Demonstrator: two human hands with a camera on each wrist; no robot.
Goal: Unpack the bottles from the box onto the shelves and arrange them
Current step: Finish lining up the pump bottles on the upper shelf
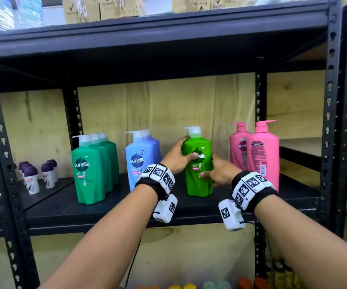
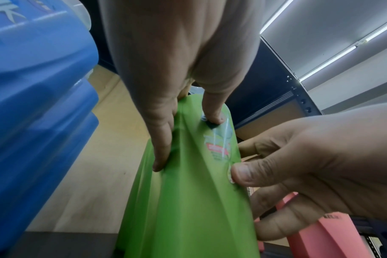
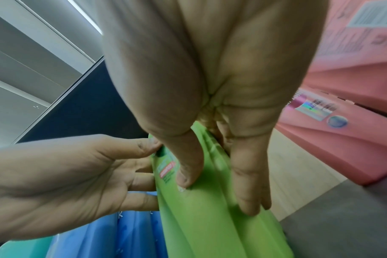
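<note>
Black shelf [image 1: 64, 207] boards hold rows of bottles, and the light green bottle [image 1: 199, 180] stands between the blue bottles [image 1: 139, 163] and the pink bottles [image 1: 262, 155]. Left hand [image 1: 177, 157] and right hand [image 1: 220, 174] each grip its sides. I think it should slide slowly, staying upright, label forward.

A black metal rack [image 1: 333, 105] with perforated posts stands against a plywood wall [image 1: 168, 105] — cardboard boxes [image 1: 101, 8] on top, ceiling strip lights [image 2: 329, 61] overhead.

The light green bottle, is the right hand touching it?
Touching. In the right wrist view the right hand lays its thumb and fingers on the light green bottle; the head view shows it gripping that bottle's right side.
</note>
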